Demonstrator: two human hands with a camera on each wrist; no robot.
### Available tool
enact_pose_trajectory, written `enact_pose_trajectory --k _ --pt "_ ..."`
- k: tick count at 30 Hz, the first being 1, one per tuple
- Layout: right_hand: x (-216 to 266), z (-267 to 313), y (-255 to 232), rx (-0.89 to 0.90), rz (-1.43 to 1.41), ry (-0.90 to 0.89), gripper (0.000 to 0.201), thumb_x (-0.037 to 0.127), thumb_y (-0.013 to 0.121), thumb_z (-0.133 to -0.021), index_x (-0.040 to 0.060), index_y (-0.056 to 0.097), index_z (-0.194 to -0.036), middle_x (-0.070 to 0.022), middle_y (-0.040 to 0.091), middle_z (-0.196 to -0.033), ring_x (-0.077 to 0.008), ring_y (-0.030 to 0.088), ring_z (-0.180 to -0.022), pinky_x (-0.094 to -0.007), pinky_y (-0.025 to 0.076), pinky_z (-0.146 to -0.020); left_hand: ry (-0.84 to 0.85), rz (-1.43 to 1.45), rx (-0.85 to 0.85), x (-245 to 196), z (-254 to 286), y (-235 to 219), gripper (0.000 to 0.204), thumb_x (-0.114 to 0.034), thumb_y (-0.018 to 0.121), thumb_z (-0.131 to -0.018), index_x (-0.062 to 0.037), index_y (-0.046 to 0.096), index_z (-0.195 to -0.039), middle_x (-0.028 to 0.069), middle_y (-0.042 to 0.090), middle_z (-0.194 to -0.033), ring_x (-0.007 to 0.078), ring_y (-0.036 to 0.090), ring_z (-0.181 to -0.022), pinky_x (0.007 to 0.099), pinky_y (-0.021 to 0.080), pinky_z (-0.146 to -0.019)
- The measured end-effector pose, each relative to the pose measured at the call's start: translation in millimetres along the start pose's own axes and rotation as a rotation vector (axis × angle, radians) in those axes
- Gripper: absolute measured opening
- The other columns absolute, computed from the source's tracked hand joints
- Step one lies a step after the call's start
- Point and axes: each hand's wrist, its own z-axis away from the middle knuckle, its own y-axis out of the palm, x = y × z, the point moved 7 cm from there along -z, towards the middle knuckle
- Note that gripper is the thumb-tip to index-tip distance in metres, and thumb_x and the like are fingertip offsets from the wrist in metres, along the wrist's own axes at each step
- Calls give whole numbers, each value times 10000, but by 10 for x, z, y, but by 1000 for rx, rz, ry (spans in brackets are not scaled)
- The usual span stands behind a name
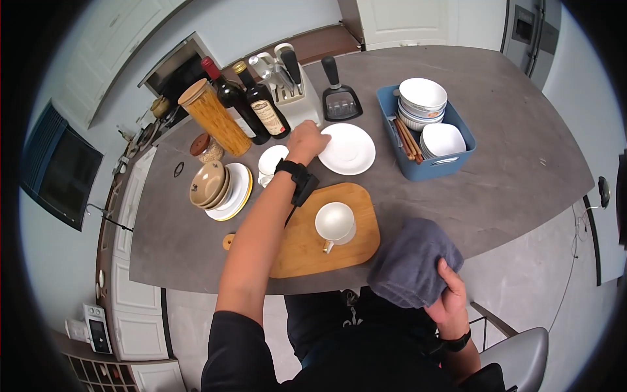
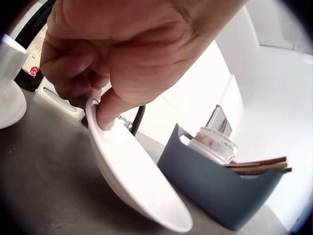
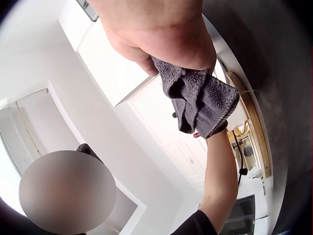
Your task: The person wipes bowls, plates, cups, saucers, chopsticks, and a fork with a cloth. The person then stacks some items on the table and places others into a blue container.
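My left hand (image 1: 305,142) pinches the left edge of a white saucer (image 1: 348,149); in the left wrist view the thumb lies on the inner face of the tilted saucer (image 2: 142,181). A grey cloth (image 1: 418,264) is gripped in my right hand (image 1: 452,300) at the table's front edge, and folds of the cloth (image 3: 195,98) hang from the hand in the right wrist view. Between the arms, a white cup (image 1: 335,223) stands on a wooden board (image 1: 300,251). Beside the left wrist is another white cup with a saucer (image 1: 272,159), partly hidden.
A blue basket (image 1: 439,168) with bowls and wooden-handled cutlery stands at the right. Behind are a black-handled utensil (image 1: 341,103), a knife block (image 1: 299,108), bottles (image 1: 264,111) and a tall wooden-lidded jar (image 1: 219,117). Stacked brown bowls (image 1: 208,184) rest on plates (image 1: 243,189) at the left.
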Motion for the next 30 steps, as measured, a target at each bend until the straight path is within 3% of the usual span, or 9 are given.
enact_pose_trajectory --k 5,7,9,12,15,17,25,29,30 --pt "9 -42 229 -9 38 -17 563 269 591 -1032 -12 418 -1488 -189 529 -1467 -320 538 -1338 -489 412 -1151 131 120 -327 -3 445 -541 385 -261 663 -939 53 634 -1161 289 705 -1046 455 663 -1052 484 527 -893" --pt "54 -72 424 23 92 -87 580 291 582 -1039 -11 403 -1500 -186 508 -1487 -318 525 -1352 -484 401 -1158 158 291 -539 139 725 -830 346 -281 608 -1003 32 616 -1150 236 721 -988 333 719 -897 427 564 -794" --pt "72 -102 642 55 144 -161 596 312 572 -1045 -9 389 -1513 -183 487 -1507 -316 512 -1365 -479 389 -1166 177 819 -395 345 997 -849 337 -238 543 -1050 38 568 -1241 187 722 -1092 260 727 -925 365 598 -759" --pt "160 1 1274 236 887 -703 541 283 511 -1071 -72 429 -1472 -178 549 -1440 -281 520 -1340 -424 398 -1126 184 1324 -115 134 1932 -930 361 -183 477 -1078 44 494 -1358 136 684 -1205 214 715 -1021 335 627 -812" --pt "-131 -10 2126 573 1709 -1060 767 8 705 -767 -65 438 -1482 -275 405 -1550 -436 355 -1474 -534 265 -1204 135 1679 133 25 2650 -811 400 -164 428 -1092 24 411 -1446 124 645 -1268 214 697 -1089 357 634 -870" --pt "-540 -89 2269 697 2144 -968 817 8 680 -693 -67 440 -1471 -255 376 -1573 -412 308 -1501 -577 203 -1221 172 1775 156 108 3012 -724 425 -176 412 -1099 -8 380 -1487 116 575 -1379 222 654 -1183 375 622 -911" --pt "-1168 219 2235 1098 1878 -643 863 24 685 -694 -66 394 -1501 -265 325 -1601 -409 298 -1509 -548 209 -1229 94 1885 78 445 3455 -552 774 -679 270 -1040 -84 349 -1528 102 478 -1495 229 498 -1375 409 445 -1118" --pt "-1240 86 2382 1098 1990 -691 902 35 691 -703 28 378 -1548 -205 212 -1669 -411 161 -1553 -574 163 -1228 83 1787 173 373 3511 -446 981 -843 168 -924 -130 219 -1597 100 364 -1588 238 394 -1461 434 366 -1180" --pt "-1261 -5 2353 1094 2080 -678 960 194 804 -751 131 345 -1592 -169 151 -1693 -429 84 -1561 -622 106 -1218 127 1793 194 349 3502 -437 987 -842 157 -922 -139 169 -1615 102 328 -1613 237 371 -1477 434 367 -1179"
